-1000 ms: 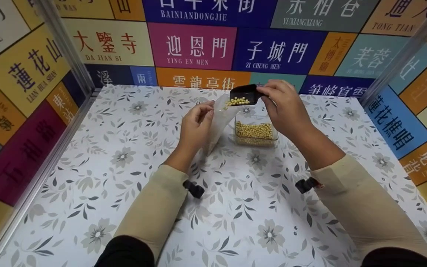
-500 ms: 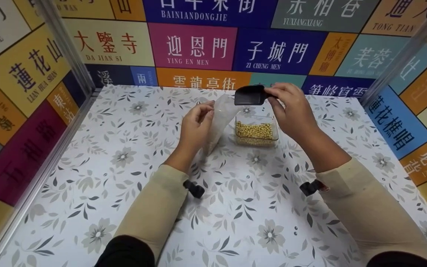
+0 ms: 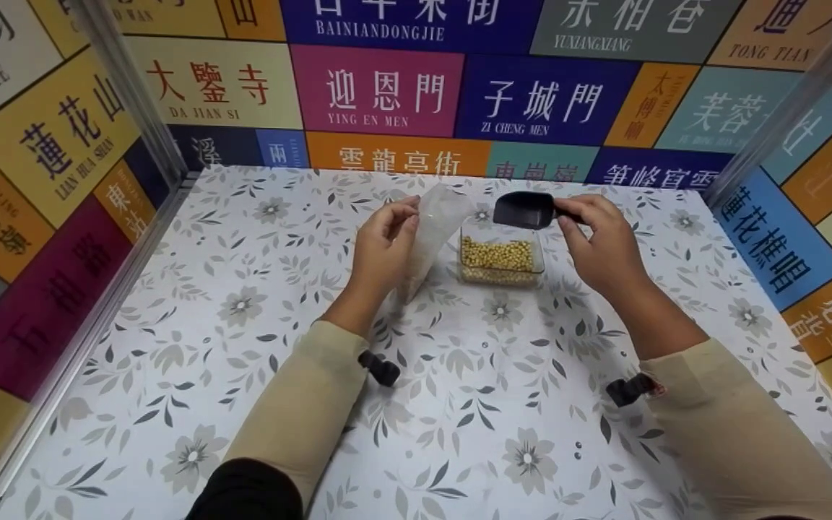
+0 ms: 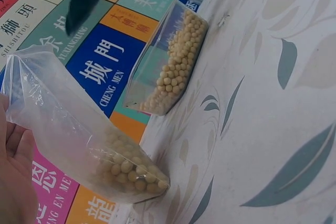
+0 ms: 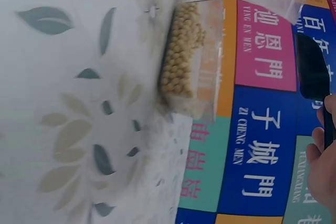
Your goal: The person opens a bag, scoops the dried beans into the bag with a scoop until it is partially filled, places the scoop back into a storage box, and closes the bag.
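Observation:
My left hand (image 3: 385,242) grips the upper side of a clear plastic bag (image 3: 436,224), which stands tilted on the table. In the left wrist view, soybeans (image 4: 128,169) fill the bag's lower end. A black scoop (image 3: 523,209), with no beans visible in it, is pinched by its handle in my right hand (image 3: 604,242). The scoop hangs above the back of a clear rectangular container (image 3: 501,276), apart from it. Soybeans (image 5: 181,51) fill much of that container, which sits just right of the bag. Part of the left fingers is hidden behind the bag.
The table (image 3: 300,433) wears a white cloth with grey leaves and flowers. Colourful panels with printed characters (image 3: 380,90) rise along its back and both sides. A black wrist camera (image 3: 380,368) is strapped on each sleeve.
The scoop held beans at the bag's mouth, then appeared empty. My right hand has since drawn it right and lower, over the container. My left hand and the bag stay put.

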A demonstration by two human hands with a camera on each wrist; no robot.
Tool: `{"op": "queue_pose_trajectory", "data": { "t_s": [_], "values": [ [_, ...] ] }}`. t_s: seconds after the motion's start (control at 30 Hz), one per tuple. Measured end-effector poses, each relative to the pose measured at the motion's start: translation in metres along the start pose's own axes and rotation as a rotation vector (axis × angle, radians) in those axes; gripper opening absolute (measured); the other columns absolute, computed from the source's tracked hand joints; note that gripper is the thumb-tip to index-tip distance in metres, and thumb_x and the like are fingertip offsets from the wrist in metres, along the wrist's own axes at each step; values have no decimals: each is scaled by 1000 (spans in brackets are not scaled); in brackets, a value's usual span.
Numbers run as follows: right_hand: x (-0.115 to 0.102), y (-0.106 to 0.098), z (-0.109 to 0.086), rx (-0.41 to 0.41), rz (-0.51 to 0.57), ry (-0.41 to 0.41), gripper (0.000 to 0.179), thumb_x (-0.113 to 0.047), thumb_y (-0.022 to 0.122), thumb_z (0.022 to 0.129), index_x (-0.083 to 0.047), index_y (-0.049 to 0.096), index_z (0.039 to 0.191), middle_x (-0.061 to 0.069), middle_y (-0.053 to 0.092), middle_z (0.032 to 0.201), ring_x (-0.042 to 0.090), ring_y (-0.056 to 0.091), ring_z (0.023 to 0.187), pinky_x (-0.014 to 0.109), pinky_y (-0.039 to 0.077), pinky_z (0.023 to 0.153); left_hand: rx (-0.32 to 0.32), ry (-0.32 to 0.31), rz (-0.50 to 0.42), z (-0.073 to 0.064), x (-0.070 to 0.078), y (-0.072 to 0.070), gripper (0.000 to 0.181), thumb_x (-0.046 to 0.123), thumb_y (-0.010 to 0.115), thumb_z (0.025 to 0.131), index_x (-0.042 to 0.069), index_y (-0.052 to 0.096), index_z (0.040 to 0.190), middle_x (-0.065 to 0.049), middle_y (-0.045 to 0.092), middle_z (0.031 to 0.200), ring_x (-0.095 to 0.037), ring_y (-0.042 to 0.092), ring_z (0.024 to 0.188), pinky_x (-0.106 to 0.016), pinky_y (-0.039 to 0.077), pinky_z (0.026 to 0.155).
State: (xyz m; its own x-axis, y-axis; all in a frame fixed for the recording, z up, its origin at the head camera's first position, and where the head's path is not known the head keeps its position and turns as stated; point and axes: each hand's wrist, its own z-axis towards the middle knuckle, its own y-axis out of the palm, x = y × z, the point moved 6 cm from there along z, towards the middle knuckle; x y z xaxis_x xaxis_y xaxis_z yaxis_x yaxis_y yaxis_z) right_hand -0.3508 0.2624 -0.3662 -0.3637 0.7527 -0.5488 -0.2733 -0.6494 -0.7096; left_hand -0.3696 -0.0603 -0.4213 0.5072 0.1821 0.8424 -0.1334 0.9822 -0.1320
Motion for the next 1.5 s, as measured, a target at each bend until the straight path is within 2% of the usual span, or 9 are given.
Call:
{"op": "queue_pose_trajectory", "data": {
  "t_s": [0.1, 0.33, 0.47, 0.57, 0.67, 0.83, 1.1, 1.33, 1.5],
  "values": [
    [13, 5, -8, -33, -13, 29, 36, -37, 53, 101, -24, 62, 134, -2, 59, 131, 18, 54, 124, 45, 48, 101, 3, 25, 3, 0, 1, 0, 11, 21, 59, 99, 14, 65, 104, 6, 67, 128, -4, 61, 119, -21, 51, 101],
    [35, 12, -21, -81, -14, 46, 34, -33, 54, 101, -20, 63, 132, -1, 60, 128, 19, 56, 118, 46, 48, 99, 5, 1, -22, 1, -2, 1, 11, 21, 60, 99, 13, 66, 103, 7, 67, 128, -5, 61, 120, -20, 51, 102],
    [43, 17, -24, -130, -29, 63, 34, -32, 54, 101, -20, 63, 131, -1, 60, 128, 22, 54, 121, 47, 47, 99, 9, -13, -21, 1, -2, 2, 12, 18, 60, 99, 10, 65, 104, 3, 67, 130, -8, 61, 121, -21, 50, 103],
    [48, 21, -26, -171, -36, 85, 34, -33, 54, 101, -22, 62, 132, -2, 58, 130, 23, 53, 124, 48, 48, 100, 12, -23, -23, 0, 3, 2, 12, 14, 59, 98, 5, 65, 104, -3, 66, 131, -12, 61, 122, -22, 50, 103],
    [51, 25, -27, -204, -55, 100, 34, -33, 53, 102, -23, 61, 134, -3, 57, 131, 24, 54, 124, 48, 49, 100, 14, -32, -27, -3, 14, 0, 11, 9, 58, 98, 2, 64, 104, -7, 66, 130, -16, 61, 122, -22, 50, 103],
    [48, 31, -28, -245, -123, 85, 35, -29, 54, 102, -21, 60, 135, -1, 58, 130, 27, 55, 123, 49, 49, 97, 10, -39, -31, -6, 28, -2, 10, 8, 57, 98, 2, 64, 103, -9, 66, 130, -16, 61, 123, -23, 50, 103],
    [33, 39, -21, -301, -271, -17, 32, -18, 57, 100, -16, 64, 131, 5, 60, 127, 31, 52, 123, 51, 47, 100, 13, 0, -7, -8, 36, -4, 12, 8, 57, 98, 0, 63, 104, -12, 66, 130, -18, 61, 122, -26, 51, 103],
    [26, 47, -13, -365, -320, -61, 30, -16, 57, 100, -14, 65, 129, 5, 61, 122, 30, 55, 118, 49, 50, 96, 7, -32, -32, -7, 35, -3, 12, 8, 57, 98, 0, 64, 104, -11, 66, 130, -18, 61, 123, -25, 51, 103],
    [24, 53, -8, -402, -317, -80, 30, -15, 56, 100, -13, 64, 129, 6, 62, 121, 31, 55, 118, 50, 48, 99, 9, -48, -34, -5, 25, -1, 13, 9, 57, 98, 1, 64, 106, -9, 66, 130, -16, 60, 123, -24, 50, 104]
  ]
}}
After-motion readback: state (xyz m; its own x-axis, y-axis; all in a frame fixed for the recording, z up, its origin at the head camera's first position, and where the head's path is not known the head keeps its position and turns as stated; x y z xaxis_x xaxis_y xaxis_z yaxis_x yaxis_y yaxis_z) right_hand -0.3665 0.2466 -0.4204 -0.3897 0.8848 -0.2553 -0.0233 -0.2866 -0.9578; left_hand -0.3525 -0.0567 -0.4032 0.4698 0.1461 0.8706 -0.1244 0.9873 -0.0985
